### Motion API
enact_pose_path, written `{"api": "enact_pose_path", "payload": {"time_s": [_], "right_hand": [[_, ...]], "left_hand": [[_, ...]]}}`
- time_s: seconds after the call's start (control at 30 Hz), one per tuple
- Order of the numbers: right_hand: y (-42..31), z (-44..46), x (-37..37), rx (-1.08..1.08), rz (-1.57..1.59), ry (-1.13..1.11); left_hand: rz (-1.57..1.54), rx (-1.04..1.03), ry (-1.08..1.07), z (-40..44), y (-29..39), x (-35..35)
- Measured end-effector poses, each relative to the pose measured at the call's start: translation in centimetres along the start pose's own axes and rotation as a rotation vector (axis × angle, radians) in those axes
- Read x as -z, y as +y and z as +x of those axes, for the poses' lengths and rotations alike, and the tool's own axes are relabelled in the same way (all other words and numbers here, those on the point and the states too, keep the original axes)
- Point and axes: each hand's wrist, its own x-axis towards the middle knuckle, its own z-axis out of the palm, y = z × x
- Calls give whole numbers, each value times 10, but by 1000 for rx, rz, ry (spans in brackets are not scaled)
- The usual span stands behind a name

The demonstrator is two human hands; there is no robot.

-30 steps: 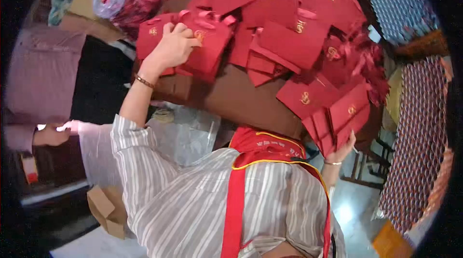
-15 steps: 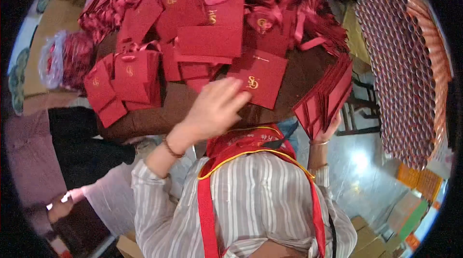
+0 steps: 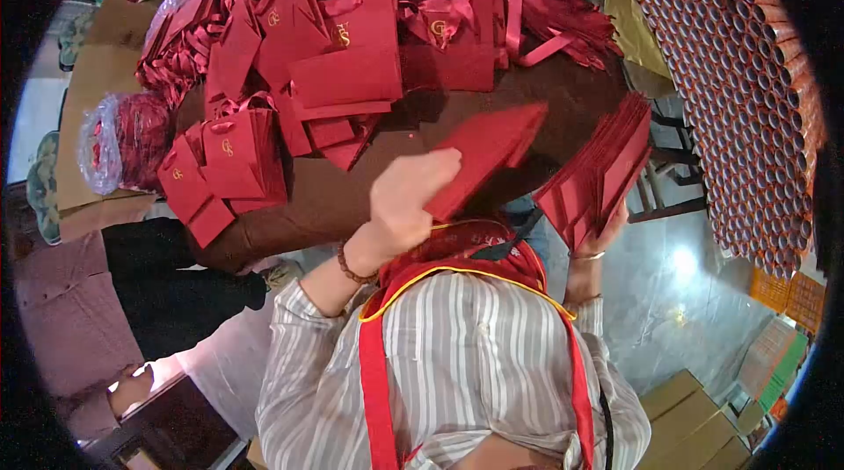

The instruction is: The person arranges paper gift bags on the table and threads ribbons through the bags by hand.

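Note:
My left hand (image 3: 406,199), slightly blurred, grips one end of a red paper bag (image 3: 482,158), which is tilted over the brown table (image 3: 330,197) near its front edge. At the table's right side my right hand (image 3: 607,234) is wrapped round the lower end of a fanned stack of red bags (image 3: 593,175); the stack hides part of its fingers. Behind my left hand lies a heap of red bags (image 3: 347,74) with gold letters and ribbon handles. A smaller group of red bags (image 3: 242,162) sits at the table's left front.
A plastic-wrapped red bundle (image 3: 132,143) lies at the left. Another person's hand (image 3: 130,389) shows at lower left. Rows of small round-ended items (image 3: 730,92) stand at the right, above orange crates (image 3: 787,294). Flat cardboard (image 3: 690,422) lies on the floor.
My left hand has moved from the left bag group to the front middle and taken hold of a bag. The view has shifted. My right hand still holds its stack.

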Motion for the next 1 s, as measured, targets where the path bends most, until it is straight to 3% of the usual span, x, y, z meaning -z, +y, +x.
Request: {"api": "enact_pose_path", "payload": {"time_s": [0.07,0.1,0.13,0.17,0.23,0.27,0.33,0.43,0.53,0.57,0.63,0.73,0.83,0.9,0.97,1.0], "right_hand": [[0,2,-3,9,-64,113],[0,4,-6,15,-131,231],[0,4,-12,27,-126,228],[2,5,-22,-48,-138,275],[9,8,-32,-120,-150,317],[13,11,-35,-223,-202,258],[24,13,-43,-326,-256,196],[50,12,-62,-420,-651,163],[73,11,-68,-407,-630,94],[79,13,-66,-392,-609,70],[85,15,-62,-429,-553,117],[88,16,-68,-390,-551,136],[87,17,-74,-307,-553,118],[85,20,-72,-270,-578,128],[83,24,-67,-271,-602,111],[82,26,-66,-276,-629,82]], "left_hand": [[-237,116,198,11,3,12],[-201,257,297,16,15,17],[38,319,481,7,0,12],[125,248,484,13,-3,16],[-456,569,725,19,-7,18],[-458,564,725,22,-10,21],[-961,679,857,25,-16,28],[-980,676,862,12,-20,28],[-929,663,897,4,-24,29],[-737,658,921,1,-21,28],[-780,552,972,12,-9,27],[-513,472,767,8,-11,19],[-594,431,614,25,-8,14],[-720,517,594,24,-21,21],[-933,161,345,44,-38,30],[-1115,103,282,53,-40,33]]}}
